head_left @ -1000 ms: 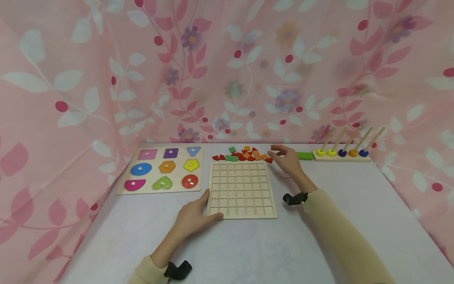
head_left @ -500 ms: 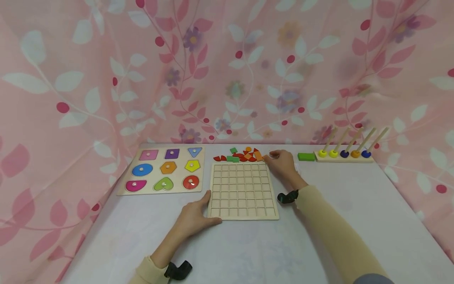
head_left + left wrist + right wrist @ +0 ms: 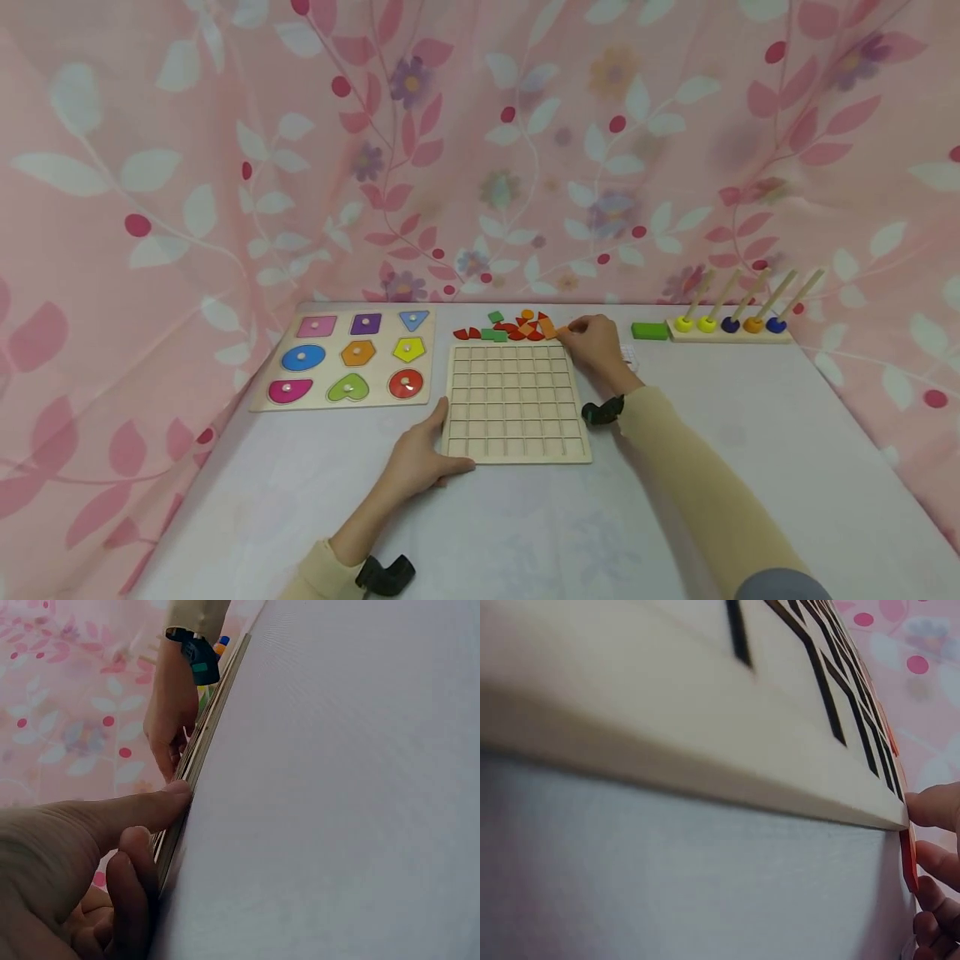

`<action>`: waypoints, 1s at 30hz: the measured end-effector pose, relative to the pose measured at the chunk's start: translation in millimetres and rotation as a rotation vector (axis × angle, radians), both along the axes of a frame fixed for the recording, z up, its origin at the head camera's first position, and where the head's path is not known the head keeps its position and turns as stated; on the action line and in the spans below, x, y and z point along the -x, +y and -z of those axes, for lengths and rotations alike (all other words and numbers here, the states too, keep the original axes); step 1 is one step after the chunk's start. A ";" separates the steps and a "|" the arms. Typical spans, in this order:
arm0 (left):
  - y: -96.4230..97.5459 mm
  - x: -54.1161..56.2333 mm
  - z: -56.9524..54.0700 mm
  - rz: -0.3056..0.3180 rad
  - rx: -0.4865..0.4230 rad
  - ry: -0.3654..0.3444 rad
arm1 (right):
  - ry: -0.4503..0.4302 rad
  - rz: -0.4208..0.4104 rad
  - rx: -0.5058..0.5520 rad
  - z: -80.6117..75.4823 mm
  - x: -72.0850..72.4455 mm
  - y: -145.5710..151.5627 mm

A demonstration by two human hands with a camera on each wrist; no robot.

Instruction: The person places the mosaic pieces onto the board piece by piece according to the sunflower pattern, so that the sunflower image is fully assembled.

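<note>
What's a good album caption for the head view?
Left hand touching the wooden board, right hand at coloured pieces beyond, shape puzzle and bead rack either side.

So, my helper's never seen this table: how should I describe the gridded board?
On the white tabletop, find the knobbed shape puzzle, then look towards the bead rack. Between them, the pale gridded board lies flat, the left hand at its near left corner. Unlike those two, it shows only bare square cells, without colour.

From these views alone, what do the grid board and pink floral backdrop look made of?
Grid board: likely wood or plywood, matte, unpainted; pale tan face and edge. Pink floral backdrop: probably printed fabric, dull finish; soft folds, though plastic is possible.
</note>
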State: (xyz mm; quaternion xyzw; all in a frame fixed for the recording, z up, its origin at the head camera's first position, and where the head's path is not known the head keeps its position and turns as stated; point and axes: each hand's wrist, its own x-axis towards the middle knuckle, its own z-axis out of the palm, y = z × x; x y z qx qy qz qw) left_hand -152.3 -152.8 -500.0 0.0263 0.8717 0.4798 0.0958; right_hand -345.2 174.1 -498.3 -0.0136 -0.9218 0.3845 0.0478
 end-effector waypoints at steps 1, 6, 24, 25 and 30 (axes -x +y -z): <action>0.7 -0.1 -0.1 -0.003 -0.001 0.000 | -0.002 0.005 -0.002 0.1 0.5 0.1; 2.1 -0.3 -0.9 -0.005 0.024 0.012 | -0.027 0.020 0.002 0.1 2.0 -0.6; 10.5 0.0 -3.4 -0.023 0.191 0.071 | -0.003 0.061 0.039 -7.5 -2.3 1.2; 10.3 -0.1 -3.2 -0.025 0.195 0.073 | 0.007 0.063 0.051 -8.8 -2.9 0.7; 8.7 -0.1 -3.1 -0.018 0.234 0.094 | 0.083 0.016 0.118 -15.9 -7.3 -2.8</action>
